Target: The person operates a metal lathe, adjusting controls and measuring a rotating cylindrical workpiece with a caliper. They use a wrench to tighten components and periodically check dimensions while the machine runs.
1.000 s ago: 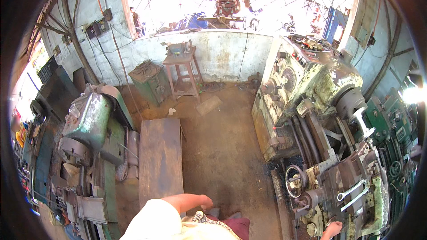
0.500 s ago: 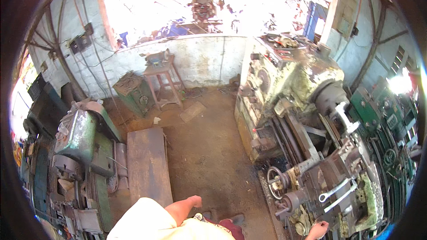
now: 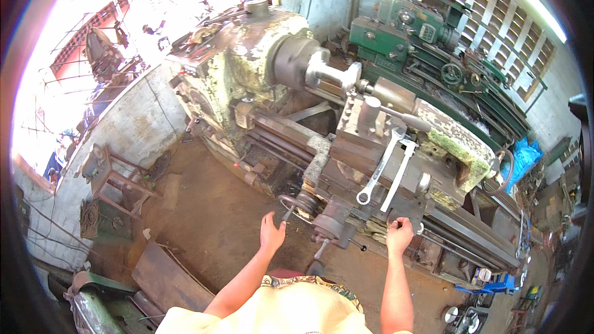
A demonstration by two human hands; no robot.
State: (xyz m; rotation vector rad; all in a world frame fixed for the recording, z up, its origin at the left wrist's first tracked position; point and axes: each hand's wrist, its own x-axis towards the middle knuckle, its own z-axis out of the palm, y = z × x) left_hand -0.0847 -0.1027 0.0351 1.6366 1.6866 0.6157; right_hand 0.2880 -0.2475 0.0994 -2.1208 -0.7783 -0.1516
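Note:
A large worn lathe [image 3: 260, 68] with flaking pale paint stands in front of me. My left hand [image 3: 271, 232] reaches up to the carriage handwheel [image 3: 296, 203], fingers apart and touching its handle. My right hand [image 3: 400, 235] is closed around a small crank at the front of the cross slide. Two long wrenches [image 3: 388, 170] lie flat on the carriage [image 3: 365, 148] above my hands. The chuck and spindle [image 3: 309, 65] sit at the upper left of the carriage.
A second, green lathe [image 3: 433, 43] stands behind, by the slatted windows. A rusty metal stool [image 3: 108, 170] and a thick steel plate [image 3: 164, 275] are on the dirt floor to my left. Blue boxes [image 3: 495, 284] lie at lower right.
My view has swung right and closer, from the open floor to the lathe. Both hands have risen from my lap to the carriage controls.

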